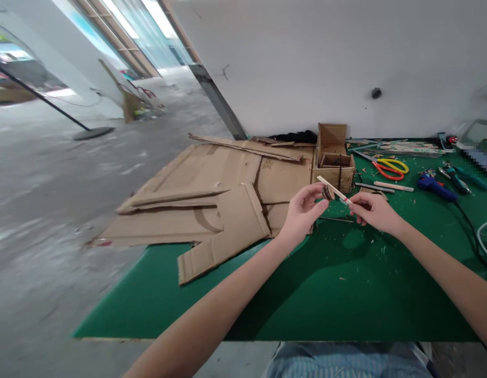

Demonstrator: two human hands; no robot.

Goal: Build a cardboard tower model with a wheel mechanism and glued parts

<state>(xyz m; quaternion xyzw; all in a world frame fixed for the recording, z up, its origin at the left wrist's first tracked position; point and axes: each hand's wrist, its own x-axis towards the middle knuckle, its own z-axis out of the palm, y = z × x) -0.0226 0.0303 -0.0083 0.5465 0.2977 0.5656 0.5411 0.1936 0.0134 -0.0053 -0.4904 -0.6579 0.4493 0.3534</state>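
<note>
My left hand (304, 212) is raised over the green table mat (267, 294), its fingertips pinched on a small round brown cardboard piece (327, 193). My right hand (373, 211) pinches the near end of a thin pale wooden stick (333, 189). The stick slants up to the left and passes through or against the round piece. Both hands hover just in front of a small open cardboard box (333, 165).
Flat cardboard sheets (211, 205) cover the mat's left half. Red-and-yellow scissors (390, 168), a blue glue gun (436, 186) with its black cable, more sticks (393, 186) and hand tools lie at the right. A white wall stands behind; grey floor lies to the left.
</note>
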